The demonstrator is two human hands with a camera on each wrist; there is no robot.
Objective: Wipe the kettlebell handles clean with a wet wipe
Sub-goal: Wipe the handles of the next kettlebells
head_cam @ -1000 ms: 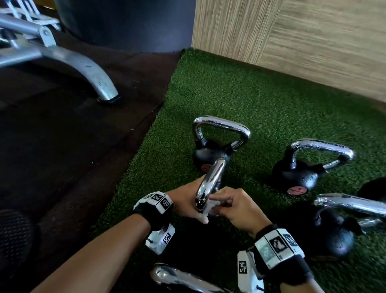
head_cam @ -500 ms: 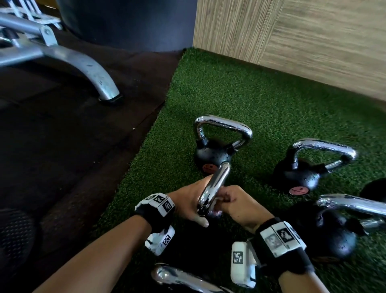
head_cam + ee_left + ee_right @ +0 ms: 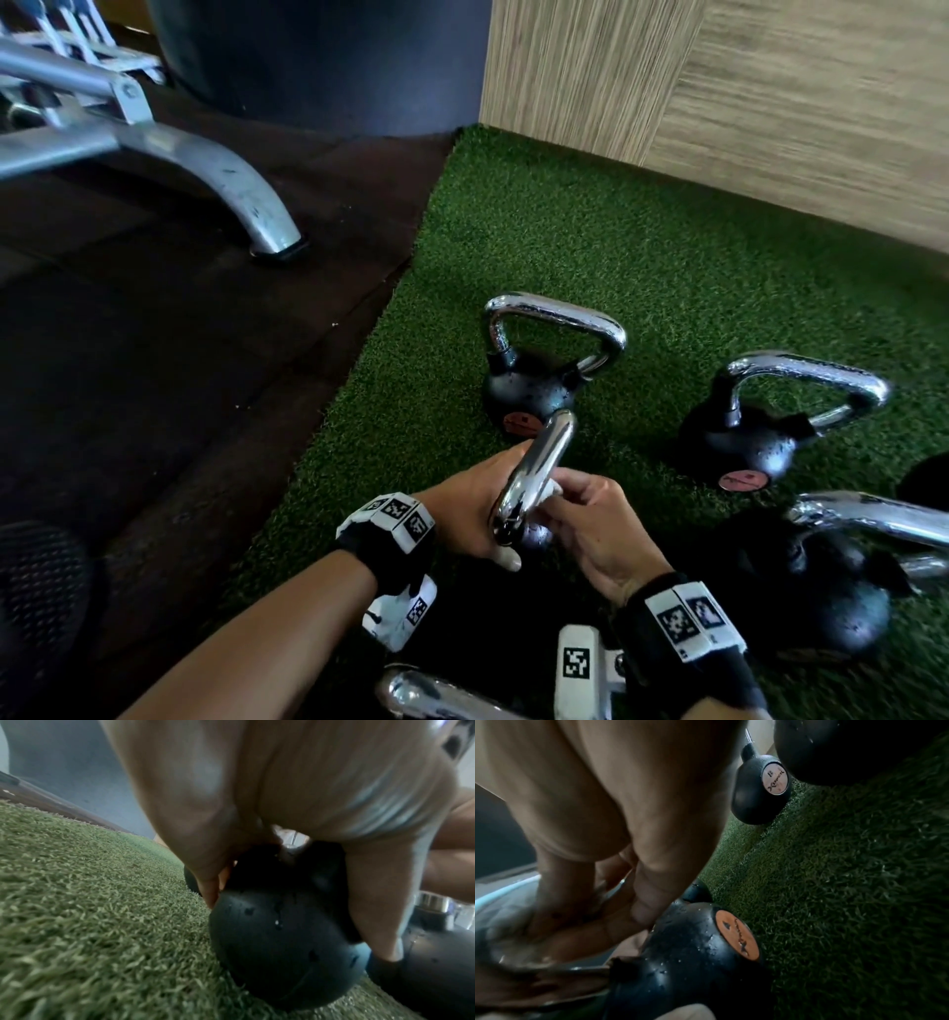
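**Desk:** What's in the hands?

**Photographer:** A chrome kettlebell handle, seen end-on from the head view, rising up and away from the person. Its long axis points toward the far kettlebell. The left hand braces the handle from the left, thumb laid along its lower end; whether the fingers curl round the bar I cannot tell. The right hand is clenched around a white wet wipe, pressing it to the handle's right side. Only a scrap of wipe shows.

**Desk:** And the bell itself?

**Photographer:** On green turf, directly below both hands. The left wrist view shows its black ball, beaded with droplets; the right wrist view shows an orange label.

**Desk:** Which way does the wipe go next?

**Photographer:** My reading: along the bar, up toward the top bend, since the wipe sits low. The right hand is the one placed to travel.

**Desk:** Anything crowding it?

**Photographer:** The far kettlebell stands just beyond the handle's top. Another kettlebell sits to the right, a third handle near the right wrist, a fourth at the bottom edge. A bench leg is well apart on dark flooring.
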